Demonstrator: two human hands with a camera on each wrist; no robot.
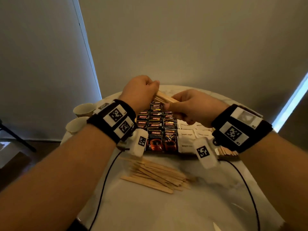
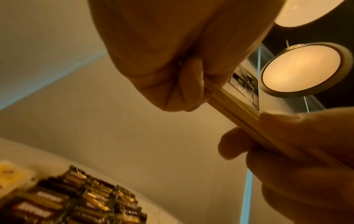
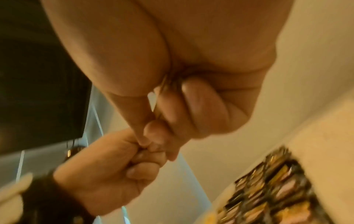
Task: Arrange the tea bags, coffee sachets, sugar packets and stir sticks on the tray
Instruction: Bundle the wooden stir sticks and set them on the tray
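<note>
In the middle of the head view, both hands meet above the far part of the round white table (image 1: pixel 150 210), clamped on the two ends of one bundle of stir sticks (image 1: pixel 164 98). The left hand (image 1: pixel 141 90) has its fingers curled round the upper left end of the bundle, and the right hand (image 1: pixel 191 108) pinches the lower right end between thumb and curled fingers. The left wrist view shows the same bundle running slantwise from the left fist down to the right hand's fingers (image 2: pixel 235 142). Below the hands lie rows of dark coffee sachets (image 1: pixel 157 129), side by side and overlapping, and just right of them white sugar packets (image 1: pixel 193 133). A few more sticks (image 1: pixel 227 151) show under the right wristband at the right of the frame. Nearer the camera, a loose heap of stir sticks (image 1: pixel 156 177) lies on the bare tabletop. Two paper cups (image 1: pixel 80 117) stand at the table's left edge.
</note>
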